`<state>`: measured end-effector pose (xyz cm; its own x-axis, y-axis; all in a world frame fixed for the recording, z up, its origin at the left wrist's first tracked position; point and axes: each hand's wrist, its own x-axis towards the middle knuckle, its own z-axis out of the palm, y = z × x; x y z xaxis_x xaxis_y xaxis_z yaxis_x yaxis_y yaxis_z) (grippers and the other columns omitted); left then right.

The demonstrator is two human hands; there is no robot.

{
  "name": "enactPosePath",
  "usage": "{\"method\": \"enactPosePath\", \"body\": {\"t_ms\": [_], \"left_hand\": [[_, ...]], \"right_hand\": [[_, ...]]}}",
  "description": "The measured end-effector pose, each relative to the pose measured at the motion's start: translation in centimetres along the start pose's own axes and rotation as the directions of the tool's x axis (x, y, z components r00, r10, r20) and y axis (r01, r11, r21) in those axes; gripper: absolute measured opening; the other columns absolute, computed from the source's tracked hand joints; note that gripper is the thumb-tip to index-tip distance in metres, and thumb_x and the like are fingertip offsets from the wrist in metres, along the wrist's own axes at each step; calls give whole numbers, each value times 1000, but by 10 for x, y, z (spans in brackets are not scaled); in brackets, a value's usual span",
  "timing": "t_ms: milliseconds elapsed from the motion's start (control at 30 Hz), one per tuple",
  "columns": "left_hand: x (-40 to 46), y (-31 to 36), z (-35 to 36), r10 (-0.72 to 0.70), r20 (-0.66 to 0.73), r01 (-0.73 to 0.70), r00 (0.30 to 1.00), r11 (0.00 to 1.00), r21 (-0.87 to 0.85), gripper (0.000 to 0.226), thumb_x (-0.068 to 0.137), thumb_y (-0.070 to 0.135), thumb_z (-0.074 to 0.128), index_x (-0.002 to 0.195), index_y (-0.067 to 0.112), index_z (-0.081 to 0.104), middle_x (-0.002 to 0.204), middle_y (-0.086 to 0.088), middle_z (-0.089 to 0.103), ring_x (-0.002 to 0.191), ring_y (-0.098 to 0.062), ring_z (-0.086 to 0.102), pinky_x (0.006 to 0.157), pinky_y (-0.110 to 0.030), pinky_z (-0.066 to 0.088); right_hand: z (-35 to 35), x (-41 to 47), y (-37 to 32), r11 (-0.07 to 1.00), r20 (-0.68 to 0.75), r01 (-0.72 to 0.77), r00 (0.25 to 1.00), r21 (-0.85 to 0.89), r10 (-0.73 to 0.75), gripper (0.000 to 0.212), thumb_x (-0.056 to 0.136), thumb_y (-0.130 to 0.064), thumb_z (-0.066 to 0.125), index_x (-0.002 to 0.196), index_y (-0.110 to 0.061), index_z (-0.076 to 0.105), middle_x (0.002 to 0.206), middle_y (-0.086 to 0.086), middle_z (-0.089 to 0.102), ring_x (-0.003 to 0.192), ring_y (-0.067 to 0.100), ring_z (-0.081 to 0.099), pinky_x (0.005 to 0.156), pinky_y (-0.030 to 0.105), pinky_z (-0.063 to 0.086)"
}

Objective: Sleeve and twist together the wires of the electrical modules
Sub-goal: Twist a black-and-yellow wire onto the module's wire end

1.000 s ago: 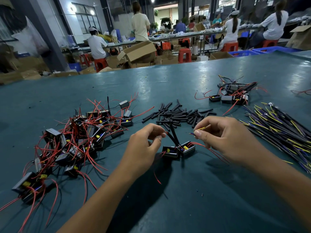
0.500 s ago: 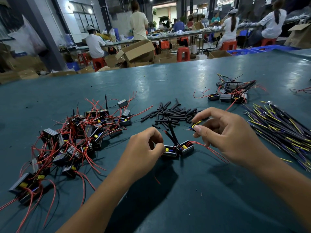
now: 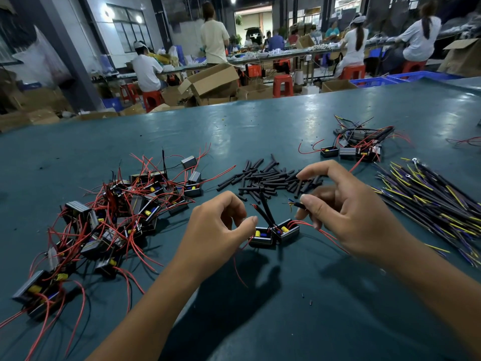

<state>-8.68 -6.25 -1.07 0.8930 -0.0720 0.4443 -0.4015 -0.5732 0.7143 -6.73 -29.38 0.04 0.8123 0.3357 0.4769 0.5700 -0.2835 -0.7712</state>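
Note:
Two small black modules with yellow parts lie side by side on the teal table between my hands. Their black-sleeved wires stand up from them, and thin red wires trail to the right. My left hand hovers just left of the modules with loosely curled fingers; its thumb tip is close to the left module and nothing is pinched. My right hand pinches a short black cable with bare yellow and blue ends, index finger raised.
A heap of modules with tangled red wires fills the left. Loose black sleeves lie behind the hands. A bundle of black, yellow and purple cables lies at right, more modules behind it. People work at benches beyond the table.
My left hand has let go of the sleeved wires and drawn back slightly. My right hand has lifted its index finger and still holds the short cable.

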Motion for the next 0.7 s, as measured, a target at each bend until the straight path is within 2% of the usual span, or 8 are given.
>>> {"method": "enactPosePath", "body": {"t_ms": [167, 300, 400, 467, 533, 600, 667, 700], "left_hand": [[-1, 2, -1, 28, -23, -29, 999, 999, -20, 18, 80, 31, 71, 76, 18, 60, 70, 12, 60, 62, -19, 52, 61, -38, 46], [-1, 3, 0, 81, -80, -85, 993, 996, -39, 17, 83, 22, 75, 78, 19, 59, 68, 12, 56, 57, -6, 43, 55, -21, 37], [-3, 8, 0, 240, -154, -238, 959, 971, 28, 14, 82, 22, 75, 84, 19, 61, 71, 9, 55, 59, -8, 44, 57, -18, 36], [-5, 9, 2, 365, -159, -347, 918, 929, 129, 15, 84, 28, 73, 93, 19, 65, 76, 9, 56, 61, -10, 48, 60, -17, 37], [-6, 9, 5, 418, -167, -380, 893, 899, 218, 24, 85, 34, 71, 101, 17, 68, 81, 10, 56, 64, -12, 48, 60, -19, 38], [-6, 8, 6, 381, -204, -337, 902, 916, 220, 27, 84, 35, 73, 104, 18, 66, 83, 12, 54, 64, -13, 47, 60, -20, 39], [-4, 5, 5, 231, -220, -218, 948, 972, 82, 25, 82, 31, 78, 101, 23, 63, 81, 12, 56, 63, -14, 47, 59, -20, 40], [-3, 2, 5, 142, -190, -144, 972, 990, 1, 24, 82, 29, 80, 98, 25, 62, 81, 11, 58, 62, -13, 48, 58, -21, 41]], "right_hand": [[-1, -1, 0, 999, 4, 22, 1000, -49, -22, 20, 98, -16, 58, 108, -33, 55, 77, -6, 73, 56, 6, 58, 58, 8, 42], [0, -1, -2, 994, 27, 59, 998, -94, -56, 17, 97, -19, 58, 105, -33, 56, 79, -6, 72, 49, 11, 45, 49, 16, 38], [0, -3, -2, 990, 34, 70, 997, -126, -66, 18, 98, -17, 58, 104, -34, 56, 79, -8, 72, 45, 5, 38, 45, 15, 34], [1, -3, -3, 985, 44, 86, 996, -153, -80, 17, 98, -15, 57, 105, -30, 57, 77, -6, 72, 44, 3, 43, 48, 7, 32], [2, -3, -5, 973, 51, 112, 993, -200, -104, 18, 98, -12, 58, 105, -28, 56, 77, -5, 71, 50, 0, 51, 51, 5, 33], [3, -2, -5, 971, 74, 115, 992, -210, -101, 20, 100, -13, 55, 103, -32, 53, 77, -3, 68, 58, 4, 57, 55, 11, 40], [5, -2, -4, 973, 112, 77, 992, -216, -54, 20, 102, -16, 50, 102, -36, 51, 78, -2, 65, 68, 20, 61, 64, 34, 52], [6, -2, -4, 975, 127, 60, 991, -215, -33, 21, 103, -15, 48, 101, -36, 52, 79, -3, 64, 72, 24, 61, 70, 39, 53]]}}
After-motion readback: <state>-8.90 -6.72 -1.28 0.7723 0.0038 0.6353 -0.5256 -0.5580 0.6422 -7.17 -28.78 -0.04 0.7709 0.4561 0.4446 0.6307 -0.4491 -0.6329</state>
